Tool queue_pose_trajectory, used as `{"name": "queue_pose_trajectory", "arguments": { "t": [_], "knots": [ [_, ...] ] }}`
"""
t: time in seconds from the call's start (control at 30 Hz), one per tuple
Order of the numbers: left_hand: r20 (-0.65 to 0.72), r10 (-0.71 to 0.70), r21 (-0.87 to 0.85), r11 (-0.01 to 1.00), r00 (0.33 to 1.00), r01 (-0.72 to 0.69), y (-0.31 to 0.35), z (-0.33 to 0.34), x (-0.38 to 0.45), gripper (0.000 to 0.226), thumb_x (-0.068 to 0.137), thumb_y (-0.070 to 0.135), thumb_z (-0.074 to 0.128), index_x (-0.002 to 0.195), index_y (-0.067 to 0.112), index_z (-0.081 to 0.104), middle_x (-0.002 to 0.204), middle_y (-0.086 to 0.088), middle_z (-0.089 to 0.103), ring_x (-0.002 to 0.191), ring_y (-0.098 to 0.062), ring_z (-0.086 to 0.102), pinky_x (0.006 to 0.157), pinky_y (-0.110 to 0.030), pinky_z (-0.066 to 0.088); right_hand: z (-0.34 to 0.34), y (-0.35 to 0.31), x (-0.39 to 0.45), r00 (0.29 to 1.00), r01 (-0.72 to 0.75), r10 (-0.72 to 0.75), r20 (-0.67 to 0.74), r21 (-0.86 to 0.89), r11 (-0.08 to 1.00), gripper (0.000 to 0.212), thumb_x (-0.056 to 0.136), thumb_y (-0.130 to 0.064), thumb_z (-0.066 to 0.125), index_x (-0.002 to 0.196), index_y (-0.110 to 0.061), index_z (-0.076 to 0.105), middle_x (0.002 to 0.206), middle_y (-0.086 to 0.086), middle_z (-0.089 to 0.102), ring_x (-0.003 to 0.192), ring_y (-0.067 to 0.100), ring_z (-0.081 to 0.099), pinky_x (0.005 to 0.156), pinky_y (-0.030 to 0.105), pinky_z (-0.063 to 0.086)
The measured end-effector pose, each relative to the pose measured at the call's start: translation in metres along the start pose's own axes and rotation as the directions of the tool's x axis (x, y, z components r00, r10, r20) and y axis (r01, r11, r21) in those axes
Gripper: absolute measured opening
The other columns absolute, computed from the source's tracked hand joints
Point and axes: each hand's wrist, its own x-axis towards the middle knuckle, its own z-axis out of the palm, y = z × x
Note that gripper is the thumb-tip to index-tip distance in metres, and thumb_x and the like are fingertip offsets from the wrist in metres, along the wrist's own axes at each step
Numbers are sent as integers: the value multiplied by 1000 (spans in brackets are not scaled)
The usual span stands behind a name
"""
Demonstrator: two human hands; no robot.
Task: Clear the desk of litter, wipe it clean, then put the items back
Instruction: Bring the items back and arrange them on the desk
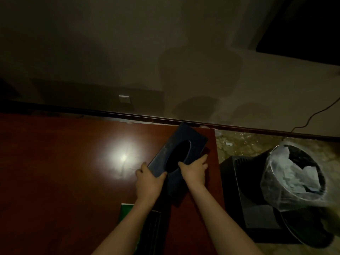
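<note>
Near edge of the reddish-brown wooden desk: green-edged flat item with a dark ribbed object beside it. Left hand and right hand both grip the near end of the dark blue rectangular tissue box with oval opening, fingers curled over its edges. Box is angled toward the desk's far right corner. Off the right edge: black bin with clear plastic liner, crumpled paper inside.

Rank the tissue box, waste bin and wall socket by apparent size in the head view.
1. Waste bin, though only slightly larger than the box, so nearness may decide it.
2. Tissue box.
3. Wall socket, far smallest.
</note>
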Motion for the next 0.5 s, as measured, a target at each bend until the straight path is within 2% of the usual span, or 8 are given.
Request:
{"name": "queue_pose_trajectory", "arguments": {
  "t": [0.1, 0.2, 0.3, 0.4, 0.5],
  "knots": [
    [5, -38, 10, 999, 999, 38, 5, 8, 6, 90, 79, 45, 71, 146, 10, 20, 139, -17, 27, 121, -38, 45, 95, -42, 44, -25, -19, 32, 986, 149, -161, -35, -222, 964, 113, 79, -35, 76, 152, -16, -9, 159, 12, 2, 143, 35, 15, 112, 49, 26],
    [-11, -51, -18, 999, 999, 51, 13, 16, 9, 85, 81, 41, 69, 145, 11, 22, 138, -14, 24, 122, -38, 43, 98, -41, 43, -40, -38, 62, 945, 319, -317, 74, -402, 858, 108, 79, -35, 74, 152, -14, -3, 159, 12, 5, 145, 33, 10, 117, 49, 17],
    [-25, -21, 13, 1000, 999, 21, 20, 18, 21, 81, 84, 36, 66, 146, 13, 21, 140, -14, 22, 124, -39, 39, 101, -42, 41, -44, -46, 80, 922, 387, -341, 184, -487, 783, 97, 82, -35, 70, 152, -12, 7, 154, 14, 21, 141, 34, 20, 115, 49, 23],
    [-74, 55, 10, 998, 996, -54, 29, 13, 34, 84, 84, 28, 66, 149, 15, 15, 146, -13, 16, 128, -39, 34, 103, -44, 39, -49, -38, 89, 943, 328, -307, 124, -491, 807, 82, 82, -43, 67, 144, -8, 26, 144, 14, 33, 134, 34, 31, 107, 46, 36],
    [-136, 112, -49, 992, 984, -119, 38, 13, 48, 89, 84, 23, 68, 150, 12, 10, 149, -15, 15, 125, -36, 42, 98, -39, 44, -58, -19, 93, 975, 218, -210, 67, -440, 871, 73, 80, -50, 65, 133, -5, 41, 132, 14, 47, 119, 31, 50, 88, 38, 48]
  ]
}}
